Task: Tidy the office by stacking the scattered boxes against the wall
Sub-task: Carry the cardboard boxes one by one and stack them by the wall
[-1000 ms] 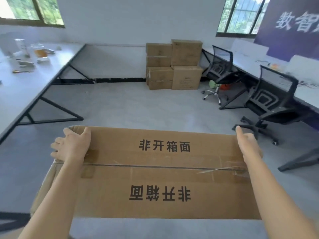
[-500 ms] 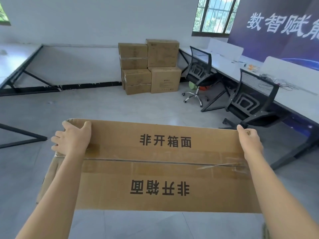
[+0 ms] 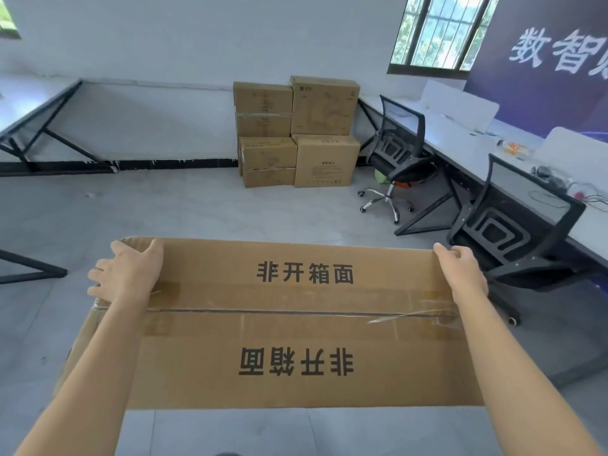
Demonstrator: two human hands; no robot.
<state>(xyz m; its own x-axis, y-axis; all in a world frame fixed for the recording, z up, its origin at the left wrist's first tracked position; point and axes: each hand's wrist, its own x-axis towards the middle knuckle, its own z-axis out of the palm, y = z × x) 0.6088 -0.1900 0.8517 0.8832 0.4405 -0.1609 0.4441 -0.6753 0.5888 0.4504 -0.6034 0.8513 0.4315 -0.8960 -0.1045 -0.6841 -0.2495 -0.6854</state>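
Office, daylight, grey floor [image 3: 197,212].
White wall [image 3: 197,44], barred window [image 3: 441,31], dark banner [image 3: 543,77], long white desk [image 3: 460,136] right, two black mesh chairs [image 3: 399,139], black-framed desk [image 3: 26,100] left.

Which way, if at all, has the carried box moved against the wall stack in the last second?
Yes. The long cardboard box has moved toward the stacked boxes at the wall; the stack looks larger now.
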